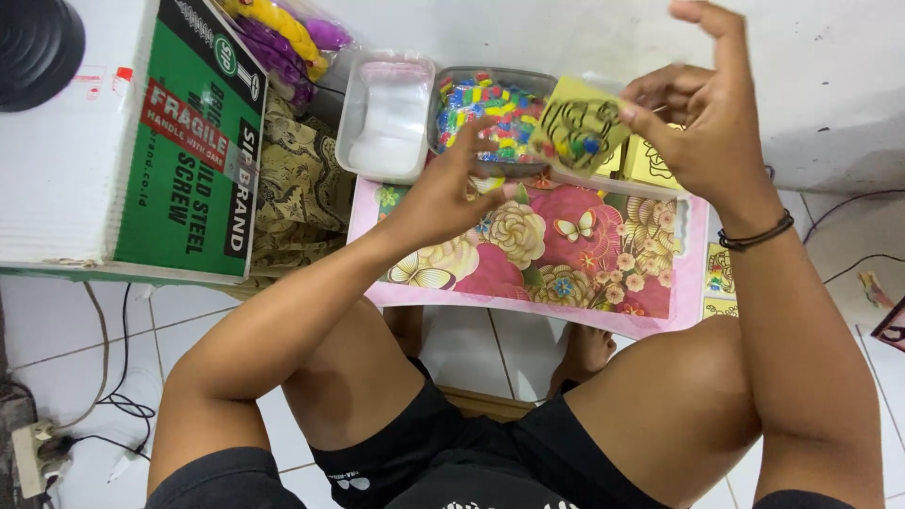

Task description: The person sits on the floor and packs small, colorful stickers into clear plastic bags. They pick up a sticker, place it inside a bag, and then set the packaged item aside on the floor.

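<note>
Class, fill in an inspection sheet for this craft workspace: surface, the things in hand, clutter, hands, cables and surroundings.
Surface: low floral table, pink edged, over white floor tiles.
Things in hand: yellow card with a dark outline drawing, partly filled with colour; tub of multicoloured beads behind it.
Clutter: clear tub of white pieces; more yellow cards; green and white cardboard box; bag of yellow and purple items.
Hands: right hand pinches the card; left hand reaches to the bead tub, grip unclear.
Cables: power strip and cords lower left; cable at right.
Surroundings: white wall, patterned cloth.
</note>
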